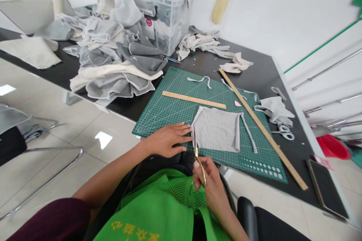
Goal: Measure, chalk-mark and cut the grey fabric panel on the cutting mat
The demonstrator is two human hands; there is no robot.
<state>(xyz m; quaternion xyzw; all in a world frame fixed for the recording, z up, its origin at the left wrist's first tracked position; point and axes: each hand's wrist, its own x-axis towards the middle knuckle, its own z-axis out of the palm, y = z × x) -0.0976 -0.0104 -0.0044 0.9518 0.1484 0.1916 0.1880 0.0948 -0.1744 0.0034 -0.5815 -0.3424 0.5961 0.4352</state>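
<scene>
A light grey piece of cloth (pixel 217 128) lies on the green cutting mat (pixel 158 109). My right hand (pixel 209 179) grips gold-handled scissors (pixel 196 151), whose blades run along the cloth's left edge. Flat on the mat, my left hand (pixel 169 139) has its fingers stretched out, the tips at that same edge. Beside the cloth's right side lies a narrow cut strip (pixel 249 133). A short wooden ruler (pixel 195 99) rests just beyond the cloth, and a long wooden ruler (pixel 263 130) slants across the mat's right part.
Piled grey and cream fabric (pixel 113 56) covers the table's left, beside a clear plastic bin (pixel 169 19) full of cloth. White-handled scissors (pixel 284 132) and scraps (pixel 274 109) lie at right. A phone (pixel 326 188) sits near the right edge. Pink chalk (pixel 237 103) is on the mat.
</scene>
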